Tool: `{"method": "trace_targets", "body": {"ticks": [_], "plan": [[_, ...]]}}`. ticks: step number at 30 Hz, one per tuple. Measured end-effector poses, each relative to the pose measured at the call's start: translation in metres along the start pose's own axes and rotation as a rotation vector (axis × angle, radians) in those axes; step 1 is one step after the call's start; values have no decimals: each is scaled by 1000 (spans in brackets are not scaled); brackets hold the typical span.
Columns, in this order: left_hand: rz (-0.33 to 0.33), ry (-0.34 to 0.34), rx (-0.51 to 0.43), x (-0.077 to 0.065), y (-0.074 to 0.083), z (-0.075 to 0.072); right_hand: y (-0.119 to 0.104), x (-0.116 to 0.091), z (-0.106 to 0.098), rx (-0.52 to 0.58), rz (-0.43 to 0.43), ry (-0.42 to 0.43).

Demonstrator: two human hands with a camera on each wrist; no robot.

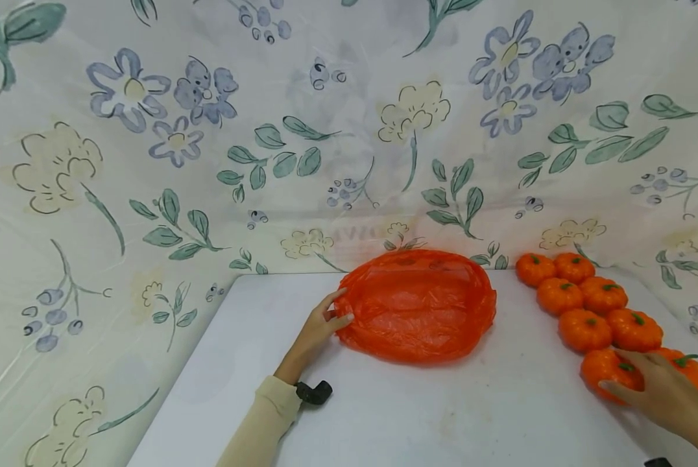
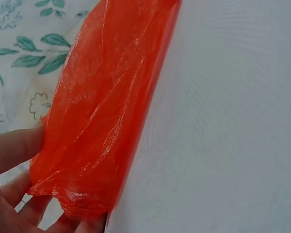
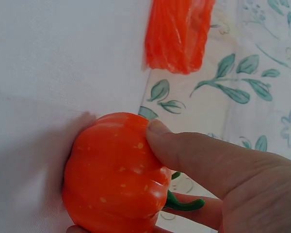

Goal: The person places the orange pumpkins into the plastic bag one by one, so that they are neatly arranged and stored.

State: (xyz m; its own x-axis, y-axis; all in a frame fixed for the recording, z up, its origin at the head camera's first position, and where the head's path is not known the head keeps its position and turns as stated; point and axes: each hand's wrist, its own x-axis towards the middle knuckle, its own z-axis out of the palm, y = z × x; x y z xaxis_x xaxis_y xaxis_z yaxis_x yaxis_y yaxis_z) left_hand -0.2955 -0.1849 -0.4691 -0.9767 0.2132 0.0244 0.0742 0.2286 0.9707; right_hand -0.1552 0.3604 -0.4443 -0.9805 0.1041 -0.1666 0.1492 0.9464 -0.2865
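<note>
A thin, crinkled orange-red plastic bag (image 1: 416, 311) lies spread in a wide oval at the back of the white table. My left hand (image 1: 324, 322) holds its left end, and the left wrist view shows the thumb and fingers around the gathered plastic (image 2: 92, 121). On the right, my right hand (image 1: 655, 386) grips a small orange pumpkin (image 1: 602, 375), the nearest of the inner row. In the right wrist view this pumpkin (image 3: 116, 174) has a glossy ribbed skin, with the thumb on its upper side. A green stem shows beside the fingers, which are partly hidden.
Several more small orange pumpkins (image 1: 582, 329) stand in two rows along the right side of the white table (image 1: 442, 415), close to the right hand. Behind the table hangs a floral sheet (image 1: 349, 130), which also covers the left side.
</note>
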Motion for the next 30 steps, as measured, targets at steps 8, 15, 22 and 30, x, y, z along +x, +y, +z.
{"method": "trace_targets", "body": {"ticks": [8, 15, 22, 30], "plan": [[-7, 3, -84, -4, -3, 0, 0, 0, 4, -8, 16, -11], [-11, 1, -92, -2, -6, 2, 4, -1, 6, 18, 14, 1], [-22, 8, -106, -3, -8, 4, -1, -2, -1, 78, -96, 133], [-14, 10, -86, -3, -5, 2, -25, -4, -13, 151, -138, 194]]}}
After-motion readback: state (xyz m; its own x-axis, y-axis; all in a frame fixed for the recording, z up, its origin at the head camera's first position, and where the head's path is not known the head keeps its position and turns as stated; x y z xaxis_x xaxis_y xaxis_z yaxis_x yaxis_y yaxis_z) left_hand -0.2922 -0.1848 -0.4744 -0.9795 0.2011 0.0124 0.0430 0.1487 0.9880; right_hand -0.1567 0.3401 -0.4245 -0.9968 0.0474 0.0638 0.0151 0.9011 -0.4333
